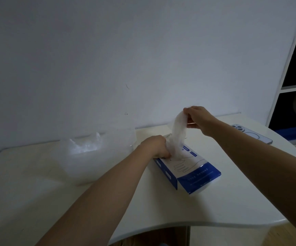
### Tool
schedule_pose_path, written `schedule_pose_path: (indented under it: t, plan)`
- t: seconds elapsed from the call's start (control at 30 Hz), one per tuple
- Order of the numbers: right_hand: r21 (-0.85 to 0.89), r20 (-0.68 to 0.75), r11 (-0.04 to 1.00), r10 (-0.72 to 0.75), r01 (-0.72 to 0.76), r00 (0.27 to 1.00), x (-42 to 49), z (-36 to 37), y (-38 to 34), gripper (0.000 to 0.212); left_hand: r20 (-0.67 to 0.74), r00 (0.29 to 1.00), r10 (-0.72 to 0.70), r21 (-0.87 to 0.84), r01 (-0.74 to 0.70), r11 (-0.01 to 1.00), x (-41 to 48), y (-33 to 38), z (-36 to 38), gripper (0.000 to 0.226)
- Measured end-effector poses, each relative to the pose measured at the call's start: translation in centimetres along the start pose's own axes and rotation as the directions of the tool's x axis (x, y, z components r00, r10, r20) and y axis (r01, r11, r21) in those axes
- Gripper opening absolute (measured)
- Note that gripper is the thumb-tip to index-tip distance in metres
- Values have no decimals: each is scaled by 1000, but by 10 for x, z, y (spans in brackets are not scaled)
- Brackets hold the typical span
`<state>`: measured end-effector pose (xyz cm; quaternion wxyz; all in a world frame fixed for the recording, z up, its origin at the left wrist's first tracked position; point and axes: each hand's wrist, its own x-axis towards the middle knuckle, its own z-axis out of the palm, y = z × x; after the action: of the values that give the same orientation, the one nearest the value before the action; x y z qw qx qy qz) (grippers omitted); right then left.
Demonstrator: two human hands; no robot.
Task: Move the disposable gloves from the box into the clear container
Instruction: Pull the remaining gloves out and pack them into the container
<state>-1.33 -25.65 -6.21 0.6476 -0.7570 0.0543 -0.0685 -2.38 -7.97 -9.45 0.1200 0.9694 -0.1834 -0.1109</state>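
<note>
A blue and white glove box (195, 173) lies flat on the white table (37, 183), right of centre. My right hand (199, 119) is raised above the box's far end and pinches the top of a translucent disposable glove (179, 137) that stretches up out of the box opening. My left hand (157, 146) is closed at the box's far left corner, next to the glove's lower end, pressing the box down. The clear container (97, 157) stands left of the box, with several crumpled gloves (85, 146) inside it.
A phone (251, 134) lies face down at the table's far right. A white wall rises right behind the table. A white shelf unit (292, 89) stands at the right edge. The table's curved front edge runs along the bottom right.
</note>
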Motion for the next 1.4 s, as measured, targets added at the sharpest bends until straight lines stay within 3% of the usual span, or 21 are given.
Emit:
schedule_pose_path:
  t: [0.07,0.13,0.2,0.3,0.37,0.43,0.5,0.6,0.7,0.83,0.97,1.03,1.1,1.17,1.27,1.4]
  plan:
    - [-162,151,985,81,-56,985,-4,-3,0,30,1,1000,-5,-1,5,1000,0,0,1,38]
    - [-296,186,955,67,-9,980,-5,-3,2,28,9,1000,-11,10,11,1000,-1,2,1,36]
    - [-189,57,978,-85,94,995,-3,-2,-1,21,11,1000,-11,35,11,999,-1,3,1,34]
    - [57,-108,979,-191,198,976,-2,-5,-14,22,26,1000,-11,63,9,998,-4,6,-1,30]
    - [116,-91,971,-200,209,976,-6,-5,-21,22,52,999,-16,15,15,1000,-6,5,-4,30]
    - [117,-17,976,-183,184,983,-12,-1,-25,23,56,998,-25,-161,34,986,-7,2,-9,30]
    - [45,52,986,-160,158,986,-18,2,-24,22,-13,999,-52,-408,42,912,-8,0,-18,30]
    - [-41,122,989,-136,142,983,-22,4,-20,21,-140,982,-127,-720,-13,694,-10,4,-34,37]
    - [-42,209,996,-72,83,975,-23,5,-18,26,-233,947,-221,-853,-90,514,-7,5,-38,34]
    - [-66,258,998,5,13,966,-19,0,-11,33,-491,817,-302,-712,-178,679,7,-3,-32,22]
    - [-218,241,974,117,-64,963,-15,-2,1,34,-584,703,-405,-724,-226,652,4,-7,-47,16]
    - [-293,313,944,243,-150,918,-17,3,6,38,-627,654,-423,-692,-218,689,3,-11,-54,23]
    - [-361,376,921,289,-148,881,-22,13,9,28,-642,646,-413,-672,-215,708,3,-14,-57,28]
    - [-550,353,834,282,-45,892,-24,25,9,8,-633,664,-397,-672,-218,707,4,-18,-54,28]
    - [-778,373,617,294,123,880,-22,43,13,17,-612,695,-377,-685,-227,693,4,-22,-50,22]
    - [-814,323,548,151,192,934,-16,53,24,15,-571,743,-348,-725,-259,638,3,-29,-51,25]
